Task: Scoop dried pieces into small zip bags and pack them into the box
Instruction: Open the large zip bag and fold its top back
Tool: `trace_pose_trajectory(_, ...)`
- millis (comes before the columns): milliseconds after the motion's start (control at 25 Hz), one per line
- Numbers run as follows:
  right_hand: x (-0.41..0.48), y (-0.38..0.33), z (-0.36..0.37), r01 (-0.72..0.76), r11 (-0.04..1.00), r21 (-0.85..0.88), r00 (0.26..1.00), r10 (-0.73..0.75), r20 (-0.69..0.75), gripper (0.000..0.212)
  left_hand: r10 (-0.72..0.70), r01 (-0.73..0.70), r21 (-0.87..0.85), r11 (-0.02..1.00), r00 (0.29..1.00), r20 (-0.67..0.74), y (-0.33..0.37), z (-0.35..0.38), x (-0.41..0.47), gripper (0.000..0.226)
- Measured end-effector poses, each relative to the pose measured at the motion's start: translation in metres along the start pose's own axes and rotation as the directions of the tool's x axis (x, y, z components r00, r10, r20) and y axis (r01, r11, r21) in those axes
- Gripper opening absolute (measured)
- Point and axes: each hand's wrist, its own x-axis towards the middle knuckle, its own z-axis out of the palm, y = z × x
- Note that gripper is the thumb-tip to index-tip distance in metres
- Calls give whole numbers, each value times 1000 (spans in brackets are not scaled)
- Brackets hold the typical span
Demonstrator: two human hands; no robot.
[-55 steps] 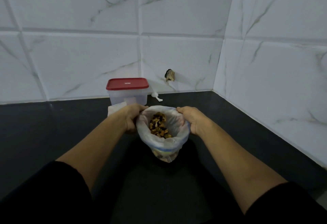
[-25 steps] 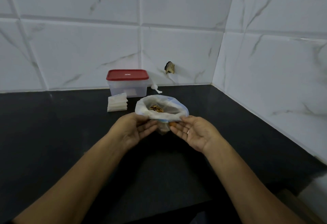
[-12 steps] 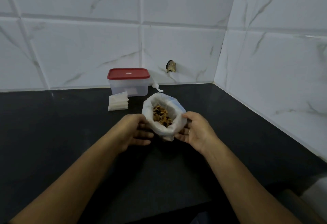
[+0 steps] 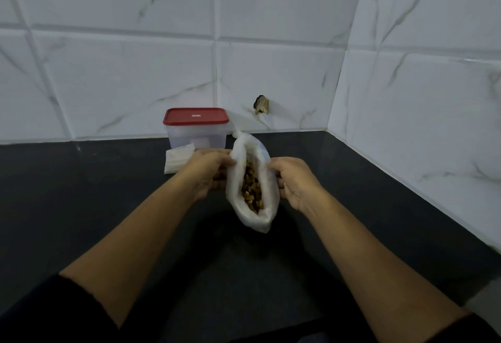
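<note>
A large white plastic bag (image 4: 267,201) stands on the black counter between my hands, its mouth squeezed into a long narrow slit. Brown dried pieces (image 4: 251,189) show inside it. My left hand (image 4: 210,172) grips the bag's left side and my right hand (image 4: 294,180) grips its right side. Behind my left hand lies a stack of small clear zip bags (image 4: 176,159). A clear plastic box with a red lid (image 4: 195,127) stands against the back wall, its lid on. Part of a white scoop (image 4: 236,133) pokes out behind the bag.
The black counter (image 4: 81,207) runs into a corner of white marble-look tiled walls at the back and right. A small broken hole (image 4: 261,104) marks the back wall above the counter.
The bag's mouth was round and wide; my hands have pressed its sides together into a narrow slit. Both hands moved up the bag's sides.
</note>
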Motion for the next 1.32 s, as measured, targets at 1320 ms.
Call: trace_pose_trajectory(1320, 52, 1, -11, 245, 887, -392, 969, -240, 62, 41, 157, -145, 554, 820, 987, 26, 16, 19, 33, 26)
